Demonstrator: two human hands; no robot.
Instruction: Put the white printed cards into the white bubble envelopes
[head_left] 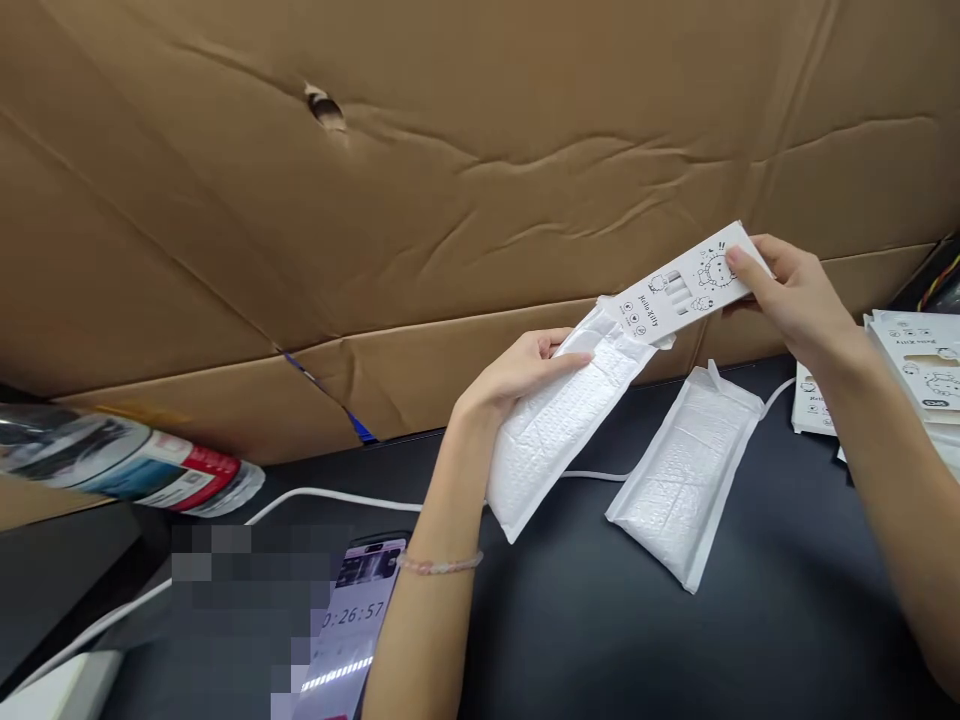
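My left hand (525, 372) is closed round a white bubble mailer (559, 425), its thumb lying across the front near the mouth. A slim white box (694, 283) printed with "Hello Kitty" and cartoon figures sits partly inside that mouth, with a cut-out window showing white sticks. My right hand (787, 290) pinches the box's outer end, thumb on the printed face. Both are held tilted above the black table. Below and to the right, a second white bubble mailer (690, 470) lies on the table, touched by neither hand.
More printed white boxes (926, 365) are stacked at the right. A tall cardboard sheet (480, 150) closes off the back. A plastic bottle (150, 465) lies at the left, near a white cable (337, 493). A phone (349, 625) showing a timer rests beside my left forearm.
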